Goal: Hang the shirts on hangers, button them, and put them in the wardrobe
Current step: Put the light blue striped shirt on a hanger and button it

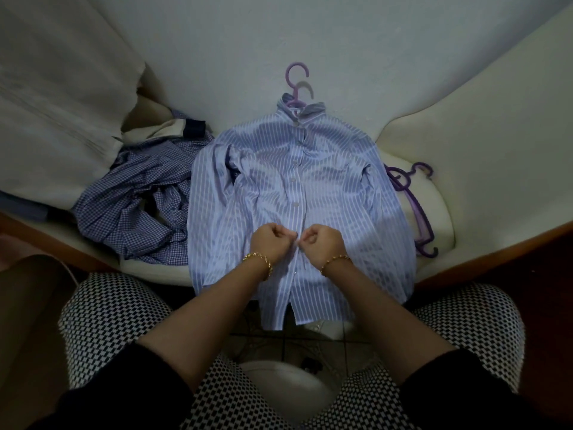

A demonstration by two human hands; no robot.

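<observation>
Nearest the camera are the person's two knees in black-and-white checked trousers, spread apart, with tiled floor showing between them. Two forearms reach forward from black sleeves, each wrist wearing one gold bracelet.

The left hand and right hand sit knuckle to knuckle. Both have curled fingers pinching the front placket of the one striped shirt, low on its front. Whether a button lies between the fingertips cannot be made out.

The shirt lies face up on a white cushioned seat, collar away from the person. Its hem hangs over the seat's front edge toward the floor. About five small buttons run up the placket above the hands, and the front looks closed there. Below the hands the two front panels part at the hem.

One purple hanger sits inside the collar, its hook lying on the white backrest beyond.

Left of the shirt, touching its sleeve, is one crumpled blue checked shirt. A cream garment with a dark cuff lies behind it.

On the right, just beside the shirt's sleeve, lies a stack of spare purple hangers. There are at least two; the exact count is unclear. Bare cushion shows beyond them, and a wooden rail edges the seat there.
</observation>
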